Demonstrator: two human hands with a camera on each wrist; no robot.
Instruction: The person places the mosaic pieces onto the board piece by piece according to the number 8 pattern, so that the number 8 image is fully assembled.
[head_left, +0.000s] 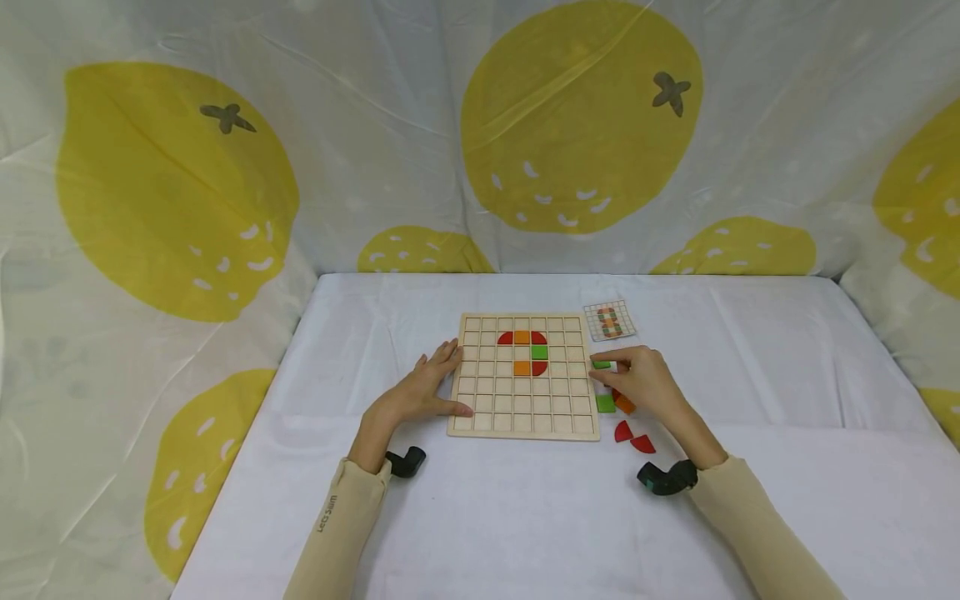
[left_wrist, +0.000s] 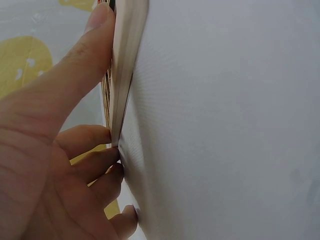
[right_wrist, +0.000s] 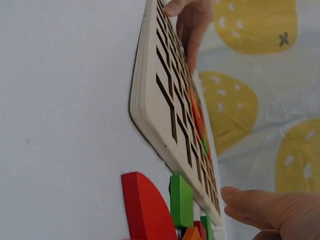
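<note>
A square wooden grid board [head_left: 487, 425] lies on the white table. Red, orange and green pieces sit in some cells of its upper part, such as a green square [head_left: 539, 352]. My left hand [head_left: 416, 392] is spread along the board's left side, its thumb resting on the lower left corner and its fingers touching the side edge. Just off the right edge hovers my right hand [head_left: 641, 379], thumb and index fingertips apart and nothing visible between them. A green piece [head_left: 602, 364] lies beneath those fingertips.
Another green square [head_left: 605, 404], an orange piece [head_left: 624, 405] and red quarter-round pieces [head_left: 642, 444] lie right of the board, partly under the right hand. A pattern card [head_left: 610, 321] with a printed grid lies past the board's upper right corner. A lemon-print cloth [head_left: 375, 167] hangs behind.
</note>
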